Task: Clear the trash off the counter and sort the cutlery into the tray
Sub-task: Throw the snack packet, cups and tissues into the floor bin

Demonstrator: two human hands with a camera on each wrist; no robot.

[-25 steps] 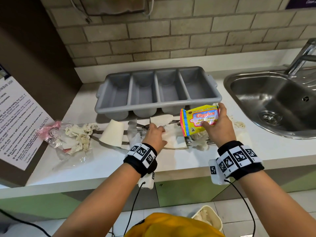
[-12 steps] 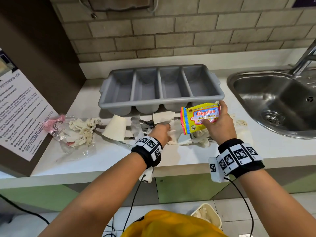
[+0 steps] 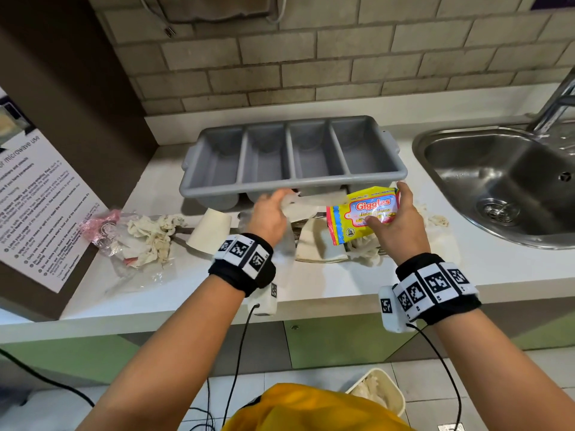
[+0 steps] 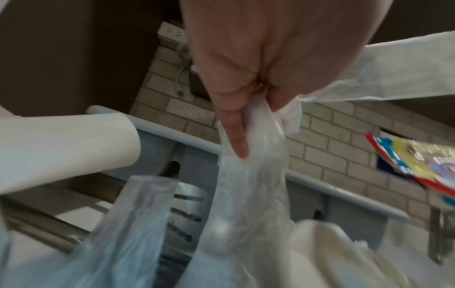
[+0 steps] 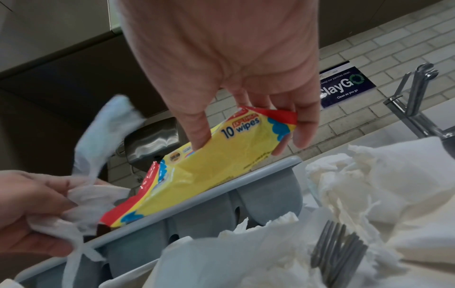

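My right hand (image 3: 401,225) grips a yellow wipes packet (image 3: 362,214) (image 5: 209,167) above the counter, just in front of the grey four-slot cutlery tray (image 3: 292,185). My left hand (image 3: 269,213) (image 4: 248,81) pinches thin white tissue and clear plastic wrap (image 4: 248,185) lifted off the heap. Under both hands lie crumpled napkins (image 3: 320,244) and cutlery; a fork (image 5: 337,247) pokes out of the tissue. A toppled paper cup (image 3: 211,227) lies left of my left hand. The tray's slots hold nothing.
A clear bag of crumpled tissue with a pink wrapper (image 3: 137,237) lies at the counter's left. The steel sink (image 3: 504,181) and tap (image 3: 557,101) are on the right. A white bin (image 3: 378,393) stands on the floor below. A notice board (image 3: 34,206) leans at left.
My left hand has closed on the tissue and plastic and lifted it up toward the tray's front. The right hand keeps hold of the wipes packet, slightly raised.
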